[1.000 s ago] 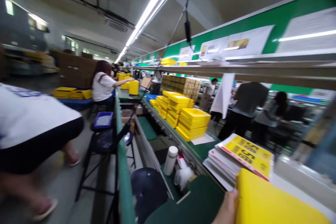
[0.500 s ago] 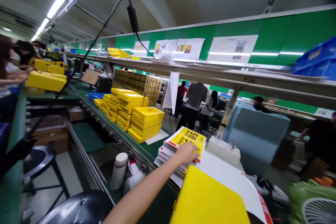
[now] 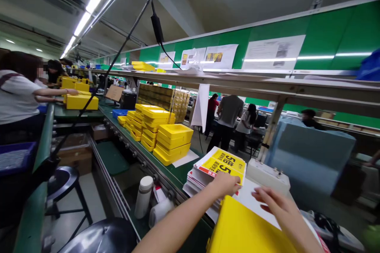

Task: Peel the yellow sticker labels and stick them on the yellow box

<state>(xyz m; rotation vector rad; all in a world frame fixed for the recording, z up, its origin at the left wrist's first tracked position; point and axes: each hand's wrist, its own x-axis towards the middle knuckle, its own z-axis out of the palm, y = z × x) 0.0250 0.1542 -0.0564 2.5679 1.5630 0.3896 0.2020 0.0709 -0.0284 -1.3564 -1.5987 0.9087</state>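
Observation:
A stack of printed sheets [image 3: 204, 176] with yellow panels and large black characters on top lies on the bench in front of me. My left hand [image 3: 227, 184] is at the near right edge of the stack, fingers curled round the edge of the top printed sheet [image 3: 228, 161]. My right hand [image 3: 274, 203] hovers over the white sheet beside the stack, its fingers apart and nothing in them. Below both hands is a large yellow case [image 3: 249, 229], nearest to me and cut off by the bottom of the view.
Piled yellow cases [image 3: 173, 142] stand farther along the green conveyor [image 3: 184, 180]. A white bottle [image 3: 144, 197] is at lower left, near black stools [image 3: 101, 237]. A white box [image 3: 268, 176] sits right of the stack. A shelf [image 3: 252, 82] runs overhead; a co-worker [image 3: 19, 95] is at left.
My right hand has come into view from the lower right. My left hand has slid from the top of the stack to its near edge. The view has shifted slightly.

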